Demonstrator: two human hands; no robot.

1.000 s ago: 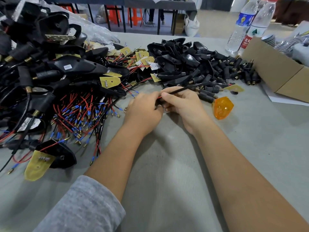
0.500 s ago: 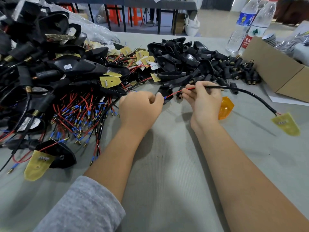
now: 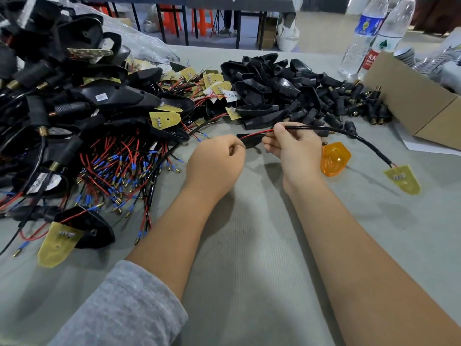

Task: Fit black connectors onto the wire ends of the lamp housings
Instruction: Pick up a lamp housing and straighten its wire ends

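Red wire ran in a short, nearly level line between the two hands, rising slightly toward the right hand, and that line was the relation the next move appeared to turn on. The right hand was closed on the black cable where its sheath ended, thumb and fingers pinching it. From that hand the cable ran away to the person's right, level at first and then drooping to a yellow board lying on the grey table beyond the orange lens. The cable's long axis therefore lay across the body, bare end pointing left, toward the left hand.

The left hand was curled tightly, fingertips drawn together at the wire's near end. It seemed to pinch that end; whether a connector sat inside the fingers could not be told. A black housing lay just behind the gap between the hands, under the wire.

The loose black connectors were heaped beyond the right hand, against the cardboard box, so the right hand was the nearer one to them. Judging from this, fitting would mean pushing along the wire's own axis.
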